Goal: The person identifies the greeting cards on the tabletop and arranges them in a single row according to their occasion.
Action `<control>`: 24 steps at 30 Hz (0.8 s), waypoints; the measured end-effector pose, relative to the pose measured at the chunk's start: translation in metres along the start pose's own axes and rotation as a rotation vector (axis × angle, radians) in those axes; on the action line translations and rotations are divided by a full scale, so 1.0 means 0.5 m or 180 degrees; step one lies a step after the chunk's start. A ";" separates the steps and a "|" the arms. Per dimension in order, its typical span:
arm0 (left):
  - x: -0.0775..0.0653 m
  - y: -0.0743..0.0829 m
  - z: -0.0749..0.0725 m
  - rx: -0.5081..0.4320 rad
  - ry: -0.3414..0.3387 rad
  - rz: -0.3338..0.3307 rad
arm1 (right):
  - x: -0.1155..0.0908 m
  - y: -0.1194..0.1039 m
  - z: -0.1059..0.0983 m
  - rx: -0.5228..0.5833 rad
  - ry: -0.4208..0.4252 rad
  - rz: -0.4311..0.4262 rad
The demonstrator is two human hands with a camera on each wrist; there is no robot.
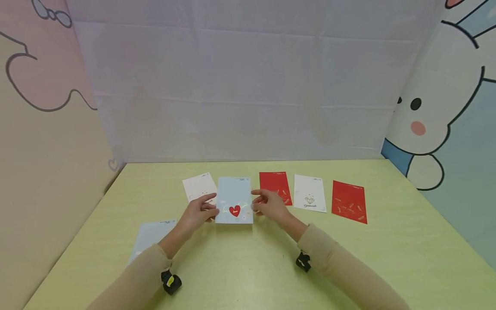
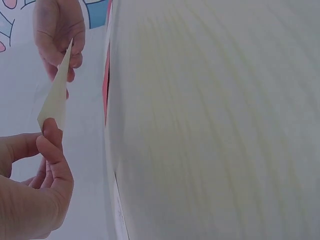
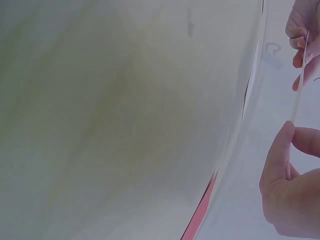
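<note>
Between my hands is a light blue card (image 1: 234, 193) with a red heart near its lower edge, raised off the table. My left hand (image 1: 198, 214) pinches its left edge between thumb and fingers. On the opposite edge, my right hand (image 1: 272, 207) pinches it the same way. The left wrist view shows the card (image 2: 56, 95) nearly edge-on, its blank side pale. In the right wrist view it appears as a thin strip (image 3: 299, 95) above the right thumb and fingertip. Part of a white card (image 1: 198, 186) is hidden behind the held card and left hand.
A red card (image 1: 277, 178), a white card with a diamond drawing (image 1: 310, 189) and another red card (image 1: 349, 200) lie to the right. A second light blue card (image 1: 149, 234) lies partly under the left forearm. A white cloth (image 1: 248, 94) hangs behind the table (image 1: 248, 267).
</note>
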State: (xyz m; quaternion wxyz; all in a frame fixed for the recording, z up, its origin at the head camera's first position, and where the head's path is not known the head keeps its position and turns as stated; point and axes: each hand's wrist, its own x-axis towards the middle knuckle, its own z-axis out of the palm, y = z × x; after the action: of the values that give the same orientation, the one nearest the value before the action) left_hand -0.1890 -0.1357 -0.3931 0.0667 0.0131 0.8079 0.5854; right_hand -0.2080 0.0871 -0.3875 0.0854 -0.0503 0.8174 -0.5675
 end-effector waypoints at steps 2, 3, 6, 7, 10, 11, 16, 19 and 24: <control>-0.006 0.000 -0.004 0.0011 -0.0041 0.0045 | -0.006 -0.002 0.001 -0.0023 -0.0044 -0.0024; -0.009 0.000 -0.007 0.0003 -0.0049 0.0052 | -0.009 -0.003 0.001 -0.0027 -0.0064 -0.0030; -0.018 0.000 -0.013 0.0024 -0.0122 0.0128 | -0.017 -0.004 0.002 -0.0017 -0.0131 -0.0063; -0.020 0.000 -0.015 0.0028 -0.0142 0.0147 | -0.019 -0.003 0.003 -0.0010 -0.0154 -0.0084; -0.029 -0.001 -0.020 0.0086 -0.0170 0.0175 | -0.025 -0.003 0.005 -0.0017 -0.0216 -0.0154; -0.032 -0.001 -0.021 0.0100 -0.0173 0.0174 | -0.027 -0.003 0.006 -0.0016 -0.0237 -0.0178; -0.045 -0.004 -0.028 0.0226 -0.0118 0.0252 | -0.039 -0.007 0.009 0.0001 -0.0331 -0.0224; -0.052 -0.007 -0.032 0.0292 -0.0041 0.0311 | -0.045 -0.010 0.013 0.0004 -0.0366 -0.0214; -0.063 -0.010 -0.043 0.0333 0.0020 0.0303 | -0.051 -0.011 0.022 0.0017 -0.0419 -0.0209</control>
State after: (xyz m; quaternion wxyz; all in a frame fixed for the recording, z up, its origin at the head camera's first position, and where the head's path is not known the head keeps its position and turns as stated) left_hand -0.1600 -0.1606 -0.3886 0.0354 0.0532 0.8361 0.5449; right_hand -0.1807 0.0794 -0.3838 0.1204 -0.1141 0.8064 -0.5676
